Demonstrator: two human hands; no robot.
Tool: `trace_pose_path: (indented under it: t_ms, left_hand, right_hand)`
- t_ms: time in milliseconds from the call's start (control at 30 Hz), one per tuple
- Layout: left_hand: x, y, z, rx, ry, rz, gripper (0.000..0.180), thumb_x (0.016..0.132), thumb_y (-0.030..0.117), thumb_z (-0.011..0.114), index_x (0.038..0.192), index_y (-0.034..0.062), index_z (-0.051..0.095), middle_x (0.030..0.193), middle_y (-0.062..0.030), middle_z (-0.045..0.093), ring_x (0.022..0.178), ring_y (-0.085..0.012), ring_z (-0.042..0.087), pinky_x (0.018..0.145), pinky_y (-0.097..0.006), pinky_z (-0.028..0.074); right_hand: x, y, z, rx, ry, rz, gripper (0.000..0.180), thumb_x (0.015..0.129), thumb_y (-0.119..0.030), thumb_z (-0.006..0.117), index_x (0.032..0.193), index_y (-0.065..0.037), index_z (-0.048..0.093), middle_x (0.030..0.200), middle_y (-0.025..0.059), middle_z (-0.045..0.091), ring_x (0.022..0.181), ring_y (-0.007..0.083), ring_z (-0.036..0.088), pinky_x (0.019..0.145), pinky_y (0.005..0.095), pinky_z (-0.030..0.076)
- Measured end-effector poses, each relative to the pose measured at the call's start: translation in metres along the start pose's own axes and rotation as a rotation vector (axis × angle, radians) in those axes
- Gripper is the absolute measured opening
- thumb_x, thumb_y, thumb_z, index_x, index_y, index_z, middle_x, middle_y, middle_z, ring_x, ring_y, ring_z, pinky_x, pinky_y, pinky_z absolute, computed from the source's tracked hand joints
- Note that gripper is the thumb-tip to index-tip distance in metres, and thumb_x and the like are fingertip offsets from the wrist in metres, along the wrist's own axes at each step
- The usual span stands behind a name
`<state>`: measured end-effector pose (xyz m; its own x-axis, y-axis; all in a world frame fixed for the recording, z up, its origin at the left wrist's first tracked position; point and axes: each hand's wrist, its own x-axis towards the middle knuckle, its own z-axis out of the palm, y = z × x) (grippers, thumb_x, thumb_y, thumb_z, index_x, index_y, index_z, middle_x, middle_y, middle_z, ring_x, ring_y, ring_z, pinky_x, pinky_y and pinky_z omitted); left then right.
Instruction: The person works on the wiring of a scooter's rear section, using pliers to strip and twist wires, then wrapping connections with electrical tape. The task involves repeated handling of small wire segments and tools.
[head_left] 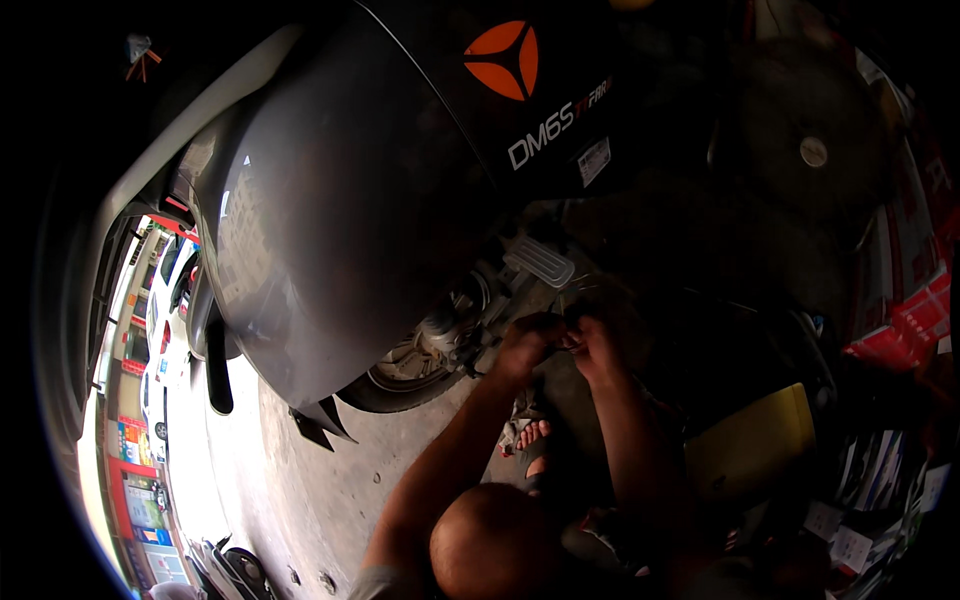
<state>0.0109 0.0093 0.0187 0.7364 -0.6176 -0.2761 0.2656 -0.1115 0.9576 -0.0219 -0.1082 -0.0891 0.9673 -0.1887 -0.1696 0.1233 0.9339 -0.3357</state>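
Observation:
My left hand point(531, 338) and my right hand point(594, 342) meet in front of me with their fingers drawn together. Both are closed, and whatever lies between the fingertips is too dark and small to make out. Just beyond them, a ribbed metal foot pedal point(541, 262) sticks out from under a dark grey vehicle body panel point(330, 230). Thin wire-like strands seem to show near the fingertips, though shadow blurs them. Left of my hands, a wheel point(410, 385) with a metal hub point(442, 328) sits low beneath the panel.
My sandalled foot point(535, 440) rests on the concrete floor point(330, 450) below my hands. To the right are a yellow panel-like object point(755, 445), red boxes point(910, 310) and stacked papers point(880, 470). A round dark object point(815, 150) stands at the far right. Bright street lies left.

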Motion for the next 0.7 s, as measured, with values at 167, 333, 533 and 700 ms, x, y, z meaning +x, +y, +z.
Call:
trace_pose_path:
  t_ms: [167,333,533,700]
  left_hand:
    - [-0.006,0.004,0.007,0.106,0.093,0.034,0.024,0.085,0.021,0.061,0.09,-0.0014,0.069,0.085,-0.0094,0.067,0.079,-0.0154,0.061,0.074,-0.029,0.046]
    - [-0.009,0.002,0.014,0.25,0.22,0.095,0.02,0.086,0.016,0.062,0.089,-0.0031,0.068,0.084,-0.0143,0.068,0.077,-0.0195,0.066,0.071,-0.031,0.051]
    - [0.003,-0.016,0.033,0.652,0.502,0.261,0.023,0.083,0.018,0.066,0.089,-0.0039,0.067,0.081,-0.0137,0.07,0.074,-0.0186,0.065,0.069,-0.032,0.051]
    - [0.001,-0.029,0.023,0.553,0.536,0.26,0.019,0.084,0.014,0.066,0.09,-0.0034,0.067,0.081,-0.0132,0.07,0.071,-0.017,0.064,0.067,-0.032,0.051]
  right_hand:
    - [0.005,0.004,0.005,-0.116,0.054,0.081,0.014,0.087,-0.017,0.056,0.074,-0.015,0.055,0.062,-0.0047,0.051,0.052,0.0054,0.042,0.049,0.022,0.03]
    - [0.004,-0.001,0.01,-0.31,0.191,0.048,0.009,0.085,-0.016,0.057,0.076,-0.015,0.058,0.065,-0.0035,0.052,0.053,0.0052,0.043,0.049,0.0228,0.029]
    - [-0.019,-0.007,-0.023,-0.713,0.643,-0.608,0.005,0.086,-0.01,0.057,0.085,-0.006,0.061,0.068,0.0008,0.055,0.058,0.0155,0.054,0.055,0.0292,0.043]
    - [-0.055,-0.004,0.037,-1.12,0.412,-0.745,0.009,0.086,-0.008,0.058,0.09,-0.006,0.066,0.076,0.0096,0.065,0.069,0.0249,0.064,0.066,0.0344,0.05]
